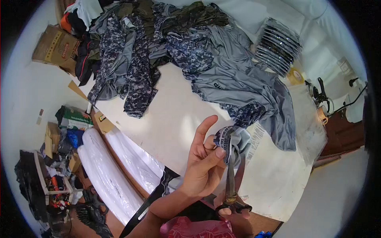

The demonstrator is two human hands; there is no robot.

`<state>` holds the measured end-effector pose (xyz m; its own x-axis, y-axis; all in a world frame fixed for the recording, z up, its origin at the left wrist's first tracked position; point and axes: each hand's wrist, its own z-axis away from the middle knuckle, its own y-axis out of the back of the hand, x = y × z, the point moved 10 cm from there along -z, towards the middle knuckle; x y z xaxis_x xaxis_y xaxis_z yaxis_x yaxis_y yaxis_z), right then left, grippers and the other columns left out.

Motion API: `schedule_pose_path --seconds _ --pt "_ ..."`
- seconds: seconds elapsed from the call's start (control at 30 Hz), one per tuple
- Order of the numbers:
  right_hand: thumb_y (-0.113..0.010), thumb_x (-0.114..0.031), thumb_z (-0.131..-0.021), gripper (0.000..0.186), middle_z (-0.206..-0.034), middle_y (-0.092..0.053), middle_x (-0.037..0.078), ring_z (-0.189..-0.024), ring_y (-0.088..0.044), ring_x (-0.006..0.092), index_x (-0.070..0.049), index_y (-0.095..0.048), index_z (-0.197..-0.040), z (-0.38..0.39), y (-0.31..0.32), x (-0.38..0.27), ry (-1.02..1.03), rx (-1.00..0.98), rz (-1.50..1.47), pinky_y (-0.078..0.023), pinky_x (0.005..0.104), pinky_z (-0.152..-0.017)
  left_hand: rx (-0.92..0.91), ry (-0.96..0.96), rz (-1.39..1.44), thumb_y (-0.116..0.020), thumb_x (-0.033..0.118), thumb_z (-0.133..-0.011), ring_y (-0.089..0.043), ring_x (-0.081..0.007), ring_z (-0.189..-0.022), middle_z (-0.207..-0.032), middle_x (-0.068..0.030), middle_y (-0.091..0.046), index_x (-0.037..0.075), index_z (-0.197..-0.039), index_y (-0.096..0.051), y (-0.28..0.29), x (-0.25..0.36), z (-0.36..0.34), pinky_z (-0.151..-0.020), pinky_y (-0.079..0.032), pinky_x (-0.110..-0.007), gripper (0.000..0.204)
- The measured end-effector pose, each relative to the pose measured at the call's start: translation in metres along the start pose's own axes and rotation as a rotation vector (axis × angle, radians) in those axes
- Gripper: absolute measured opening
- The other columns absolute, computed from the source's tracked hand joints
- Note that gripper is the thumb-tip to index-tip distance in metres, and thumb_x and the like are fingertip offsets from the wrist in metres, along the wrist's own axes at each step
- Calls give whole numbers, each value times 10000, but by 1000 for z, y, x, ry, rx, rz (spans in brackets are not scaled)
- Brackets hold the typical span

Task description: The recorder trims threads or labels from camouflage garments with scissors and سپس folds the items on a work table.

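Pink patterned cloth (194,229) sits right under you at the near edge, and just beyond it both your hands are busy. Your left hand (206,168) is up over the near side of the broad white tabletop (174,111), thumb and fingers pinching a small grey cloth piece with a dark patterned band (238,146), index finger lifted away and pointing far. On its right, your right hand (238,220) grips the black-handled metal scissors (231,182), digits at the loops, the blades pointing far and reaching up to the cloth; whether they touch it, you can't tell from this angle. Over on the far side, a large grey fabric garment (238,85) sprawls toward the right, with blue-grey camouflage clothing (139,87) heaped to its left. Look far right: a stack of dark, shiny plastic-wrapped packets (278,45), with a yellow roll of tape (295,75) just beside it. Away to your left, long white plastic-wrapped rolls (105,178) lie beyond the tabletop's edge, and a brown cardboard box (55,49) stands at the far left.
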<state>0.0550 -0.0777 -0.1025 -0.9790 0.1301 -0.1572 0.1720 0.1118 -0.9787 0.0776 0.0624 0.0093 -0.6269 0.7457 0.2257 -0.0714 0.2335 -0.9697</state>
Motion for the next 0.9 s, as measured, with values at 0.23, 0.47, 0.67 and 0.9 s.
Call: schedule_pose_path --seconds 0.23,0.47,0.67,0.9 --pt "-894 -365 -647 639 -719 -579 88 -494 -480 70 -19 -604 -1099 -5 -12 0 -29 -123 86 -349 196 -373 -7 -72 2 -502 -137 -887 -611 -199 -1103 -1078 -56 -644 68 -1462 -223 -8 -2 -3 -957 -531 -378 671" --pt "-891 -397 -641 598 -708 -566 81 -500 -477 69 21 -601 -955 -6 -8 2 -37 -204 139 -344 191 -392 -5 -137 44 -573 -1 -909 -642 -272 -1066 -1218 -232 -582 143 -1503 -155 3 -4 3 -904 -552 -374 741" --pt "-892 -428 -616 597 -718 -564 62 -504 -473 80 4 -606 -912 -9 -4 -3 57 -23 167 -341 198 -416 -12 -97 9 -530 -154 -864 -612 -225 -1116 -1077 -50 -656 57 -1444 -249 -3 -2 0 -964 -526 -400 678" --pt "-958 -369 -506 657 -702 -574 -1 -579 -529 80 22 -600 -895 -14 -2 1 17 -56 104 -401 189 -514 8 -108 -70 -538 -142 -867 -634 -193 -1045 -1028 -46 -643 73 -1434 -274 -5 3 -6 -938 -536 -376 662"
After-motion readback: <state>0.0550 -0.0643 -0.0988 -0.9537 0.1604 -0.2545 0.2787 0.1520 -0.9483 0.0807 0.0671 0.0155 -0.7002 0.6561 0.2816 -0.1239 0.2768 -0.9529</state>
